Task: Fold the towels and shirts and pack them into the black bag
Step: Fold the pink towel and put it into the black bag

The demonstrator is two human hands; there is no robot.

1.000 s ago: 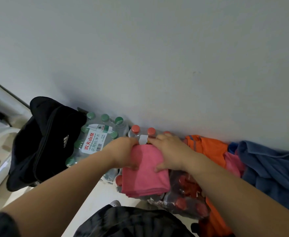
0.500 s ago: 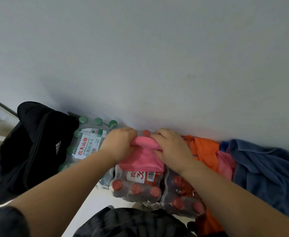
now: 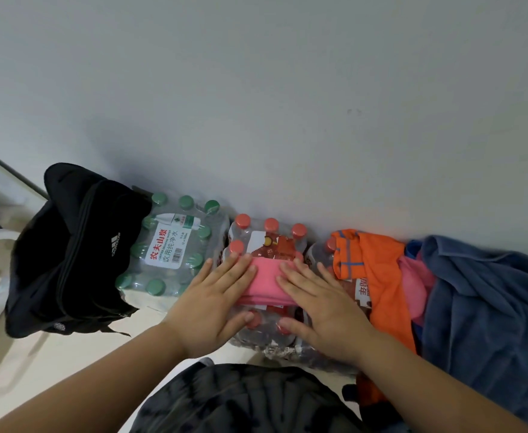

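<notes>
Black bag point(image 3: 69, 254) at left with a white logo, pink towel point(image 3: 267, 284) dead center. Bottle caps point(image 3: 186, 202) are green on one pack, red caps point(image 3: 242, 220) on the next; orange shirt point(image 3: 378, 276) and blue towel point(image 3: 487, 307) at right.

A green-capped bottle pack point(image 3: 175, 242) sits beside a red-capped bottle pack point(image 3: 269, 240), against the wall point(image 3: 287, 104).

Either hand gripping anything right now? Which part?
Nothing gripped. Left hand and right hand press flat on the folded pink towel, one per end.

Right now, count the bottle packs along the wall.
3. Green-capped pack beside the black bag; red-capped pack under the pink towel; a third pack half hidden beneath the orange shirt. Others may lie under the clothes pile.
</notes>
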